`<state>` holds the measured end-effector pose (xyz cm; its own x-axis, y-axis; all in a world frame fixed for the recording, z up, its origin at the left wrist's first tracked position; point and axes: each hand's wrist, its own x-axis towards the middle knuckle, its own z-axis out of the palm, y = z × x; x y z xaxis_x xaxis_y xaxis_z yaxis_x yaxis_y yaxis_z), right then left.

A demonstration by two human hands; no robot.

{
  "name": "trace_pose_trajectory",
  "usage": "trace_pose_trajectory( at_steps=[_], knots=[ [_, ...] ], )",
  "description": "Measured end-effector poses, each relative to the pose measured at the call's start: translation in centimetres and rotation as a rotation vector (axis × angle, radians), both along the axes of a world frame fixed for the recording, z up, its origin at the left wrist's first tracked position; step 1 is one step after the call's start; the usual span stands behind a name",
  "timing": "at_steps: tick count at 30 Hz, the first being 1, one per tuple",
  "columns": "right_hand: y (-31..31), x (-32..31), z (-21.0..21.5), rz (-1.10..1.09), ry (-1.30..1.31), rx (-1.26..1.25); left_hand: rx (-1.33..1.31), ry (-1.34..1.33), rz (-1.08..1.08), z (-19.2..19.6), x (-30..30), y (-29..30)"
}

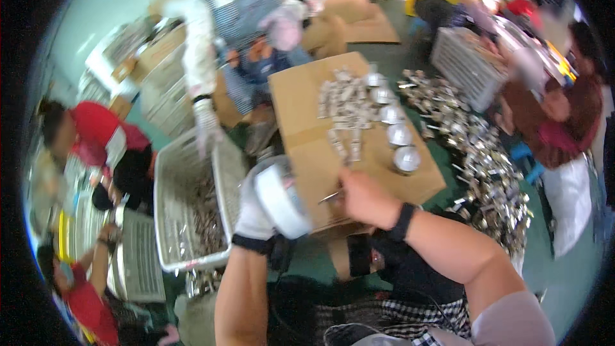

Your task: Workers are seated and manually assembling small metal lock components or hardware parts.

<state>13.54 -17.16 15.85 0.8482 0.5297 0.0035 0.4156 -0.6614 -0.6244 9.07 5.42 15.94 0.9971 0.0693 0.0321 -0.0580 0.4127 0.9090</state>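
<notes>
My left hand (255, 211), in a white glove, grips a round white-and-grey piece (282, 202) tilted beside the near-left edge of the cardboard box (301, 109). The piece is blurred, so its exact kind is unclear. Over the box's near part, my bare right hand (366, 197) is closed on a thin metal rod (330, 198) that points left toward the round piece. Farther back on the cardboard lies a cluster of small pale metal parts (346, 99). Several round, shiny metal pieces (406, 159) stand in a row along the box's right side.
A white plastic crate (165, 218) with small parts stands at left; a co-worker's gloved hand (206, 125) reaches to its far rim. Shiny metal parts (477, 160) cover the floor at right. Another crate (464, 70) and a white sack (567, 198) lie beyond. Other people sit around.
</notes>
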Motion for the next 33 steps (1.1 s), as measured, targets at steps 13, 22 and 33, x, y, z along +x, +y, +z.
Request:
trace_pose_trajectory(
  at_steps=[13,22,33],
  knots=[
    [-0.9,-0.8,3.2,0.231,0.015,-0.215,-0.322,0.099,0.073,-1.1,2.3,-1.4],
    [-0.8,1.0,2.9,-0.088,0.242,0.645,-0.399,0.047,0.026,-5.2,6.5,-0.6],
    [4.5,-0.2,1.9,0.138,0.176,0.801,0.451,-0.382,0.09,-0.9,8.2,-1.4]
  ],
)
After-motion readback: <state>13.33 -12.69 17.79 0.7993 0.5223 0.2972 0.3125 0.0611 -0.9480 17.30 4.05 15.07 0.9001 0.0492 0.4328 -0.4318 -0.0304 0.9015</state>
